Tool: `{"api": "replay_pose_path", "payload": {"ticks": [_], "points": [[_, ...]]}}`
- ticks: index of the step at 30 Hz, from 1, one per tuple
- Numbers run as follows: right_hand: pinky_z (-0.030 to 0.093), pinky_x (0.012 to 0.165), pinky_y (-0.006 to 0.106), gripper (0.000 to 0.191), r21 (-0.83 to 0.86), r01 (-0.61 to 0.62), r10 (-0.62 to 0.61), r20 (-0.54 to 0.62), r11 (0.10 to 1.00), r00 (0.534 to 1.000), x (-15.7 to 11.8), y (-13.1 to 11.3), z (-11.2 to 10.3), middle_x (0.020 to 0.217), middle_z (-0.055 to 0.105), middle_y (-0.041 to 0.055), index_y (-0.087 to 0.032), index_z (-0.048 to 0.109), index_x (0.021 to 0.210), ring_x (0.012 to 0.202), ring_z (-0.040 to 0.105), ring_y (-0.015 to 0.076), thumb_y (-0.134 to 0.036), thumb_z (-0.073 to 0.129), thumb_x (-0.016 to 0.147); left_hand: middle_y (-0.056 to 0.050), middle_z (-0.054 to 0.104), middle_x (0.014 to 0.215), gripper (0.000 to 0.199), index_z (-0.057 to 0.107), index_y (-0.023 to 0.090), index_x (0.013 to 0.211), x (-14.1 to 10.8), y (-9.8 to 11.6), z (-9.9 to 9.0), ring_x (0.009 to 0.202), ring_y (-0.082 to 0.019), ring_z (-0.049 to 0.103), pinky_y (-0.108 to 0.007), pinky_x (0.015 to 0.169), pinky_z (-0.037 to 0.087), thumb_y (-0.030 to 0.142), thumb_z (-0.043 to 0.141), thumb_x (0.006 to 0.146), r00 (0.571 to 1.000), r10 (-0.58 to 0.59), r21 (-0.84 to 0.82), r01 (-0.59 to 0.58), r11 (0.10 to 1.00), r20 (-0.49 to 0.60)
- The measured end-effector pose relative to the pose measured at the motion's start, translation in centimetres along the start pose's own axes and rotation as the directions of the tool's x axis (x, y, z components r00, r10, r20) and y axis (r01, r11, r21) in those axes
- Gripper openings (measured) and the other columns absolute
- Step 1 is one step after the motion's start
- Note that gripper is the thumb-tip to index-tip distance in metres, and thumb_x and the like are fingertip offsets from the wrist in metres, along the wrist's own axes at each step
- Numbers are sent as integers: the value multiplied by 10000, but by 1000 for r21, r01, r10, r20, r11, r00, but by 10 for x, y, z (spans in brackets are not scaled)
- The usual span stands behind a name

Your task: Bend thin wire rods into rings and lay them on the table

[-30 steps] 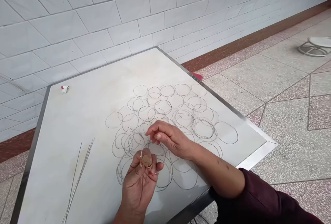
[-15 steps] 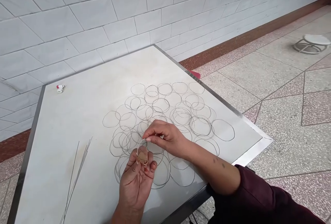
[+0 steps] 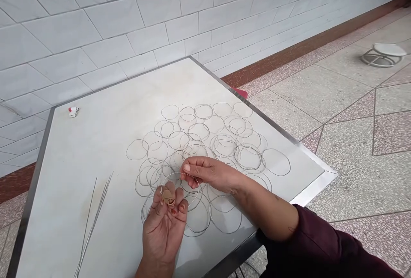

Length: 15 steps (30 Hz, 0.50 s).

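The left hand (image 3: 163, 222) pinches a small tan disc (image 3: 167, 195) and a wire ring (image 3: 171, 175) between thumb and fingers, above the near part of the table (image 3: 112, 132). The right hand (image 3: 197, 173) curls at the ring's upper side; whether it grips cannot be told. The hands are apart, near each other.

Loose rings (image 3: 236, 153) overlap below and around both hands, spreading towards the right edge. Straight wires (image 3: 93, 226) lie nearer the left edge; a small red-and-white item (image 3: 73, 112) sits by the far left corner.

White tabletop separates the rings from the far edge and from the straight wires. A metal border frames the surface.

The far edge faces a tiled wall (image 3: 128, 21). A red object (image 3: 240, 93) shows past the right edge. On the speckled floor (image 3: 346, 158) stands a stool (image 3: 385, 55).
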State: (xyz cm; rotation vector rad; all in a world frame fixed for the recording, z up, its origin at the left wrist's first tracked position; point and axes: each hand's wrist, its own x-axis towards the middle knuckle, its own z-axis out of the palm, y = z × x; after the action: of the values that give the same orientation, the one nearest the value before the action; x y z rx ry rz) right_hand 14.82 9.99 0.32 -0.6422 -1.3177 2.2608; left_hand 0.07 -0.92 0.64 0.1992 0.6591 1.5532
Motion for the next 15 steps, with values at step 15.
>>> {"api": "replay_pose_path", "payload": {"ticks": [15], "points": [[410,561,181,275,434,-122,130,11,893,991,2,3,1,728,638,-13,-138,676,790,573,496,50,-345,854,756,40,424,666,284,584,161,607,-2,-1,0,577,-65,433,-153,516,485,164,861,666,999,-31,30,31,999,-11]]}}
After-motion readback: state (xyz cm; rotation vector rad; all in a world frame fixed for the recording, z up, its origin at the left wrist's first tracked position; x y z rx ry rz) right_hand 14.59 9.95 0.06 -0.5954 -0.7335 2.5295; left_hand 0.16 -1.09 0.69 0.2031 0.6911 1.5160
